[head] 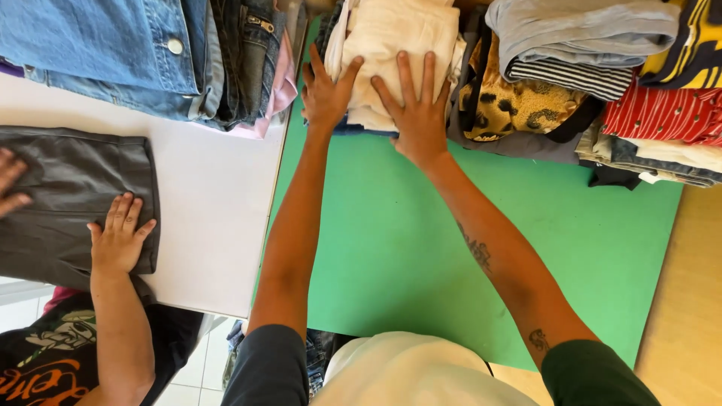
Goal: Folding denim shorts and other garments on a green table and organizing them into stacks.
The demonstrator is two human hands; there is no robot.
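Both of the person's hands are flat on a folded cream garment [398, 34] at the far edge of the green mat [421, 248] — left hand [325, 96] on its left side, right hand [418, 113] a bit nearer, fingers spread and open, pressing down rather than gripping anything. The cream fabric looks soft and thick-ish, folded into a chunky rectangle on top of a small stack, and something dark blue peeks out underneath, though I can't tell what it is. The mat itself is smooth, flat and matte. Right of the cream pile there's a yellow top with black leopard-style spots [511, 105], then a grey folded piece over a striped black-and-white one [571, 75], and a red garment with small white marks [662, 113] — all stacked and cut off by the top edge, so their full shapes are anyone's guess. Far left, a pile of denim [113, 53] with a metal button sits on the white table [218, 225]; stiff, heavier weave. On that white table another person's hand [119, 239] rests flat on a dark grey folded garment [71, 195], smooth cloth with a crease line; their other hand is mostly out of frame at the left edge. A wooden surface [692, 301] shows at the right.
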